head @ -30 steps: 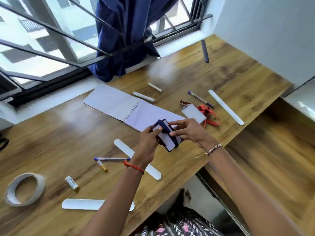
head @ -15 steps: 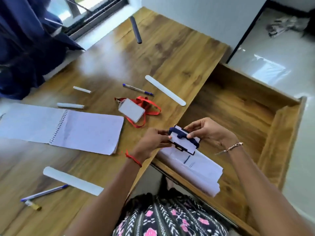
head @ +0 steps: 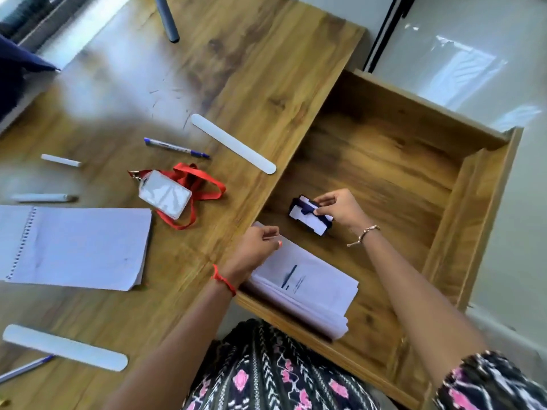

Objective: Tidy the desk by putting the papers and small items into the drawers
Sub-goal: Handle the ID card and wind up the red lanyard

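Drawer (head: 485,184) open at right of frame, wooden, pulled out beside the desk (head: 251,69); right hand (head: 340,210) at centre right, inside the drawer, thumb and fingers pinched on a card holder (head: 307,216), dark blue with a white card face, low over the drawer floor; contact with the floor cannot be told. Left hand (head: 254,253) at lower centre over the desk edge, fingers curled loosely inward, gripping nothing visible; red thread at its wrist. Stack of papers (head: 307,291) lies in the drawer's near corner, just right of the left hand. On the desk, centre left: badge with red lanyard (head: 168,192); above it a blue pen (head: 177,148) and a white strip (head: 233,144) near the desk edge; open spiral notebook (head: 80,247) at left; second white strip (head: 65,347) at lower left; two white sticks, unidentified, at far left.
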`<state>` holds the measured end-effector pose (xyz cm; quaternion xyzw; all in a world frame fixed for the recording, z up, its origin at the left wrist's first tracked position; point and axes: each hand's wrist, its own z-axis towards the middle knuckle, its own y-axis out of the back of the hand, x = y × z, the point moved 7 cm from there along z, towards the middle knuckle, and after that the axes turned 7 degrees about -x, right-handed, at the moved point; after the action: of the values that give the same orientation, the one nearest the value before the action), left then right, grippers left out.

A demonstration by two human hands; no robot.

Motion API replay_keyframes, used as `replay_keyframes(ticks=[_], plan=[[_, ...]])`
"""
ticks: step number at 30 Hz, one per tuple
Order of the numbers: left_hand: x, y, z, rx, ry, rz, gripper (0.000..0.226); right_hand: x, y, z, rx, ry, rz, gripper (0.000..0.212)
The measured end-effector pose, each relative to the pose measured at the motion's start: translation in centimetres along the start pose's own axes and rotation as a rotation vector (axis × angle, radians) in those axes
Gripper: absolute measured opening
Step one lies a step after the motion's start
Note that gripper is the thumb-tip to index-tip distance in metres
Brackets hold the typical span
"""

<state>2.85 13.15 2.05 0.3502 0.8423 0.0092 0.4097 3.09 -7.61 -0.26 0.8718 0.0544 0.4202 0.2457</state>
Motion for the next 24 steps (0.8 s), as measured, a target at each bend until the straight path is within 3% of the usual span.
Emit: replay_keyframes(ticks=[2,4,16,20,24], plan=[[-0.4,-0.3,0.4,-0.005,-0.015,0.045,0.05,0.6,-0.9,1.3,0.009,0.025,-0.02,0.033],[-0.9,-0.7,0.7,-0.009,-0.046,0.091,0.056,1.1,-1.7,2.4,0.018,0.047,-0.051,0.032],[-2.6,-2.2,2.2,-0.016,-0.211,0.278,0.059,1.9,-2.4,4.5,-0.05,0.083,-0.113,0.028],[-3.3,-1.0,1.6,-0.07,-0.284,0.24,0.048,2.5,-0.8,4.1,-0.223,0.096,-0.067,0.022],[-4.8,1.4,0.3,-0.104,-0.329,0.1,0.031,7.1,1.5,1.5,-0.46,0.236,0.031,0.017]])
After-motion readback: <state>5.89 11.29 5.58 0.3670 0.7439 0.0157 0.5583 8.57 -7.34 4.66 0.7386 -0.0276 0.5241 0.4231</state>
